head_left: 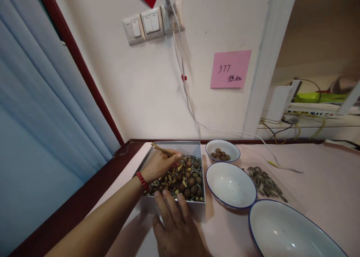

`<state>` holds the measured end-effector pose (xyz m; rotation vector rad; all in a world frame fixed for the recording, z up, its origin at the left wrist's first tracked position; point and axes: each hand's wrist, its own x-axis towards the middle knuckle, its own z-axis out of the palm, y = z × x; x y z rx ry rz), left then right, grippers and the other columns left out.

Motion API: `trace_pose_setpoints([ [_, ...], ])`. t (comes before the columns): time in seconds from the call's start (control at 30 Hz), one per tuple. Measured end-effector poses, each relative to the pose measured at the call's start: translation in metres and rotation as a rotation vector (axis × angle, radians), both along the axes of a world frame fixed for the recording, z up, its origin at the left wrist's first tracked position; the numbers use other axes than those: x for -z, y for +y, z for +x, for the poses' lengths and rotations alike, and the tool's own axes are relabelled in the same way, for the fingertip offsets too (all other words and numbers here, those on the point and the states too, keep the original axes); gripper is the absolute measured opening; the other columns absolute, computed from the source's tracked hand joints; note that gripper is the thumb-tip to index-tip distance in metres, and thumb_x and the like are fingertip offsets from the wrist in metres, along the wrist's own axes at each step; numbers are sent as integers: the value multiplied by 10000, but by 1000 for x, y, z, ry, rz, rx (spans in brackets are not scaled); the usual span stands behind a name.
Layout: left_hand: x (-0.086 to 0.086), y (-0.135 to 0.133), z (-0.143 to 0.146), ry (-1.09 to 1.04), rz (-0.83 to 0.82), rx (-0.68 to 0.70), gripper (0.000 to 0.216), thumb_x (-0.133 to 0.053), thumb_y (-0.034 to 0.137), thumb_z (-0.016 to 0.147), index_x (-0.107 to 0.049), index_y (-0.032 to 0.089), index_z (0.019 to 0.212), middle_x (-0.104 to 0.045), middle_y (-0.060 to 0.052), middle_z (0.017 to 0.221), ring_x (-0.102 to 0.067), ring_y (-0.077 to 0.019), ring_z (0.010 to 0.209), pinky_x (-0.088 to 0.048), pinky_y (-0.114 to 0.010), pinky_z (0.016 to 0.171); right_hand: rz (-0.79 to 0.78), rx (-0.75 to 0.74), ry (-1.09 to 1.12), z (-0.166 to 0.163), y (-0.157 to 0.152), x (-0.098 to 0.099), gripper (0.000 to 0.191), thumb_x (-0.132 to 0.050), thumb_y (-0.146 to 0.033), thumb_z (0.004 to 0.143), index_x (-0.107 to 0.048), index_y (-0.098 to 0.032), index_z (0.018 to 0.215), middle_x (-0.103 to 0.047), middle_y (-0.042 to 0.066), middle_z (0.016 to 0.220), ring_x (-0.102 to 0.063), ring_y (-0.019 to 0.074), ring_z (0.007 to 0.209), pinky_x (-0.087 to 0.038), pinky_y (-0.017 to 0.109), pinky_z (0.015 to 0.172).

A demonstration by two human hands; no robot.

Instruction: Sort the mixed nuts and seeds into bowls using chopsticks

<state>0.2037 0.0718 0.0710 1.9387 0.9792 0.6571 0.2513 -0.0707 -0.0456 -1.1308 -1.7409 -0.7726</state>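
Observation:
My left hand (159, 164), with a red bead bracelet at the wrist, is closed on a pair of wooden chopsticks (162, 149) whose tips reach into a white box (197, 204). The box holds a mix of round brown nuts, striped sunflower seeds and small yellowish bits (184, 180). My right hand (174, 227) lies on the box's near edge, fingers spread flat over the rim. To the right of the box, a small blue-rimmed bowl (232, 147) holds several brown nuts (220, 154).
An empty white bowl (231, 185) sits right of the box, with a larger empty one (289, 232) at the front right. A pile of sunflower seeds (264, 184) lies on the pink tabletop (323, 182). A white cable (270, 152) trails down from the wall. A blue curtain (42, 110) hangs at the left.

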Motion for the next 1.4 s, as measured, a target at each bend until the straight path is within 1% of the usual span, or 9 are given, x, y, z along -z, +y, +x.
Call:
trace_pose_setpoints([
  [0.2, -2, -2, 1, 9, 23, -33, 270, -647, 411, 843, -722, 158, 898, -761, -70, 752, -738, -233, 730, -600, -337, 680, 34, -4, 5, 1, 1, -2, 260, -447, -200, 958, -692, -186, 874, -636, 118, 1327, -515, 283, 1280, -173, 478, 1198],
  [0.47, -14, -5, -8, -35, 37, -79, 258, -653, 377, 846, -728, 138, 909, -760, -83, 822, -739, -221, 758, -611, -323, 683, 34, -1, 29, -1, 1, 0, 288, -426, -181, 968, -681, -181, 834, -631, 110, 1340, -520, 279, 1283, -167, 473, 1207],
  [0.63, -26, -9, -17, -55, 62, -105, 296, -682, 415, 835, -729, 143, 941, -769, -84, 863, -743, -240, 816, -617, -349, 743, 48, -1, 22, 0, 2, 0, 288, -426, -162, 960, -672, -182, 813, -635, 110, 1337, -527, 277, 1280, -163, 479, 1211],
  [0.8, -47, -18, -17, -99, 63, -135, 393, -710, 490, 811, -735, 136, 982, -781, -87, 906, -743, -257, 863, -614, -377, 806, 39, -5, 3, 1, 3, -1, 279, -432, -187, 963, -666, -184, 813, -636, 114, 1333, -529, 280, 1275, -157, 479, 1209],
  [0.93, -66, -25, 2, -133, 85, -86, 412, -703, 488, 828, -730, 127, 1024, -782, -95, 917, -746, -246, 867, -610, -374, 836, 32, 14, 10, 0, 3, -3, 269, -450, -210, 966, -681, -186, 831, -636, 95, 1334, -534, 268, 1254, -124, 468, 1215],
  [1.07, -78, -25, 42, -198, 98, 13, 326, -699, 385, 858, -725, 98, 1009, -774, -119, 912, -745, -224, 831, -618, -355, 810, 23, 32, 16, -1, 3, -3, 272, -460, -202, 966, -698, -187, 836, -618, 83, 1360, -520, 255, 1265, -124, 457, 1217],
  [1.23, -70, -19, 93, -212, 34, 60, 194, -682, 244, 883, -719, 69, 959, -756, -121, 815, -736, -189, 755, -626, -320, 744, 30, 31, -2, 0, 4, -5, 269, -463, -195, 965, -683, -200, 811, -637, 75, 1336, -523, 266, 1256, -129, 463, 1212],
  [1.3, -63, -17, 102, -207, 12, 69, 173, -681, 226, 885, -716, 71, 953, -754, -116, 802, -735, -183, 742, -627, -317, 731, 28, 27, 0, 1, 4, -6, 280, -455, -198, 971, -683, -208, 809, -659, 61, 1301, -529, 264, 1244, -131, 460, 1211],
  [1.4, -56, -15, 102, -203, -1, 84, 171, -682, 235, 887, -715, 79, 949, -759, -118, 825, -736, -184, 756, -627, -325, 745, 29, 27, 12, 0, 4, -7, 326, -416, -197, 988, -694, -204, 818, -662, 54, 1296, -534, 259, 1236, -132, 454, 1210],
])
